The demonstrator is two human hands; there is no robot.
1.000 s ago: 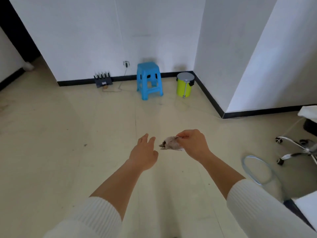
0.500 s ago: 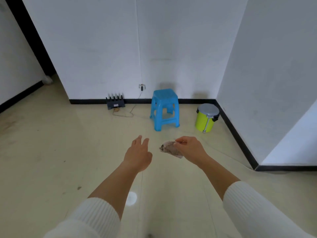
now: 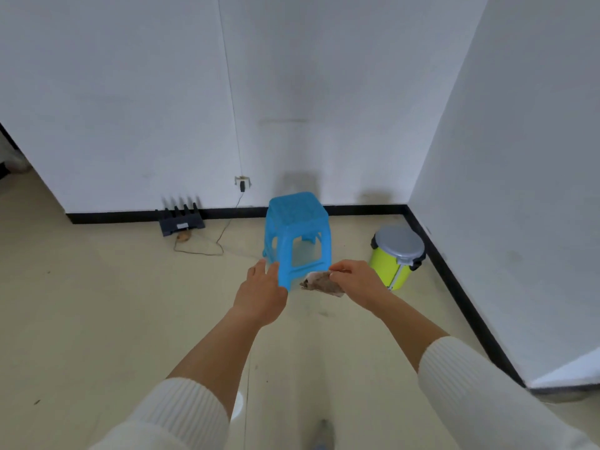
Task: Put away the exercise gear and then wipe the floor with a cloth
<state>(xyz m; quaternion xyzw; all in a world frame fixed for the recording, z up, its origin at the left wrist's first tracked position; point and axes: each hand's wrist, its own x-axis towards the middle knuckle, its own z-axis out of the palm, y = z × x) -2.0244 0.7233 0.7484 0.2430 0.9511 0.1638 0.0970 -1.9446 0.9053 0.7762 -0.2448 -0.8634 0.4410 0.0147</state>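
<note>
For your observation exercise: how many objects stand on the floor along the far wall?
3: a black router on the left, a blue stool in the middle, a green bin in the right corner. None seems hidden.

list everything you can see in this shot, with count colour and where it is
stool: 1, blue, on the floor by the back wall
bin: 1, lime green with grey lid, in the right corner
router: 1, black, against the skirting, left of the stool
cable: 1, thin, dark, from the wall socket down across the floor
cloth: 1, grey-brown, pinched in the right hand
left hand: open, empty, white sleeve
right hand: closed on the cloth, white sleeve
</note>
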